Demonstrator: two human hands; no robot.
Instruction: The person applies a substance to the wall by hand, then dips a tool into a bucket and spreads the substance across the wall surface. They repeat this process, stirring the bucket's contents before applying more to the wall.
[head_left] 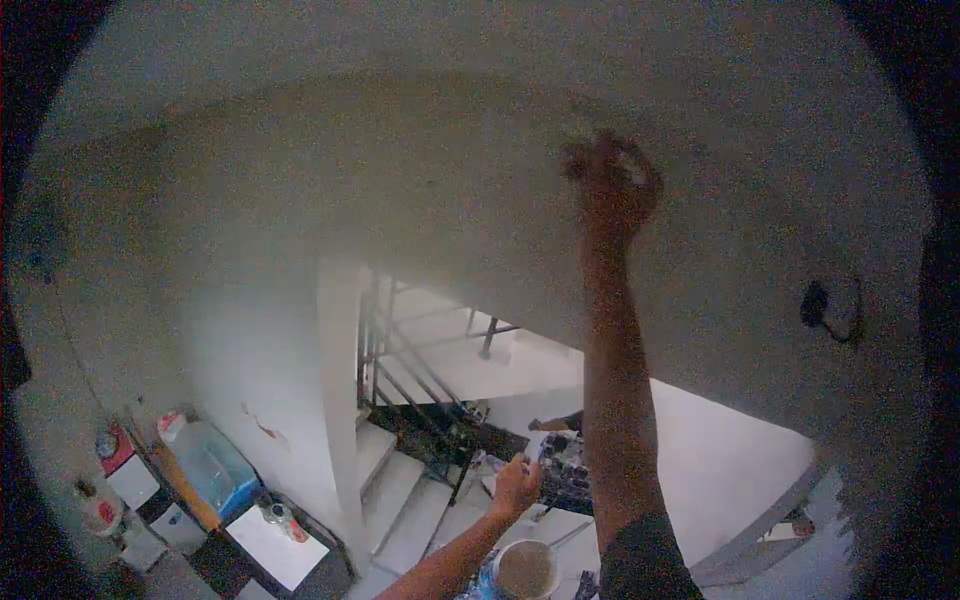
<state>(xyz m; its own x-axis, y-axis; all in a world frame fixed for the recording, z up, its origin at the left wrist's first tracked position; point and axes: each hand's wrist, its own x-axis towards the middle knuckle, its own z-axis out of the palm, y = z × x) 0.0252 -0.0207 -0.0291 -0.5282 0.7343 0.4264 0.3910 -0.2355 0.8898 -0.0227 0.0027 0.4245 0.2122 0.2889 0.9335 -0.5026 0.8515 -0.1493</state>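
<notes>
My right hand (612, 185) is stretched high up and pressed against the grey-white ceiling (400, 170). Its fingers are curled, and the dark image hides whether they hold anything. My left hand (515, 486) is low near the bottom centre, gripping a small white flat object (536, 445) whose kind I cannot make out. Just below that hand sits a round bucket (526, 570) with pale contents. Both forearms are bare, with a dark sleeve at my right upper arm.
A staircase (400, 500) with a dark metal railing (420, 385) drops away below. A large blue-tinted water jug (208, 462) and small boxes stand at lower left. A dark cable fitting (826, 310) hangs on the right wall.
</notes>
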